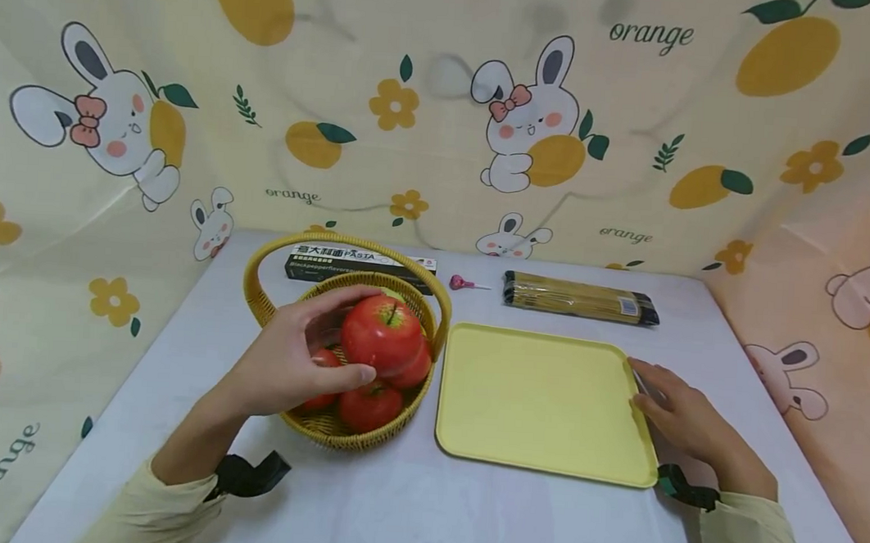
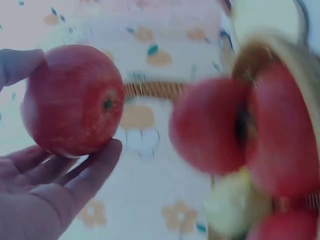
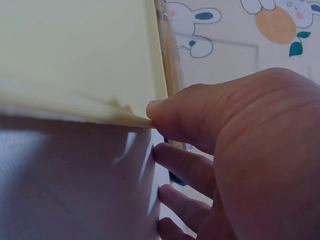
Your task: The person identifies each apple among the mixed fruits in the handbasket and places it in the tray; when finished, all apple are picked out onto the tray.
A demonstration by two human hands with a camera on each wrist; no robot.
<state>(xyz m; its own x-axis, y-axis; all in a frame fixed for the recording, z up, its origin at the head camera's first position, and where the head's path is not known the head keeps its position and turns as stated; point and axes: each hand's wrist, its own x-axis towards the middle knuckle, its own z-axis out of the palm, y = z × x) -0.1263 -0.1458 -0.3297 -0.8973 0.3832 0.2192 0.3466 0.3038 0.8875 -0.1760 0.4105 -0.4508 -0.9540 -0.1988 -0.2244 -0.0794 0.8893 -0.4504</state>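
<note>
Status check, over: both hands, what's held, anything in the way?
Left hand gripping round red apple above yellow woven basket; more red apples inside. Right hand touching right edge of yellow rectangular tray. Possible snag: basket's arched handle, on tray side.

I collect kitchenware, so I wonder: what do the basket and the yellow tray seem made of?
Basket: wicker or plastic imitation, with a slight sheen; its woven strands show. Tray: probably plastic, possibly coated metal; smooth, fairly matte, evenly coloured, with a thin raised rim.

Downward head view, close wrist views, shared backdrop point(image 1: 426, 158)
</note>
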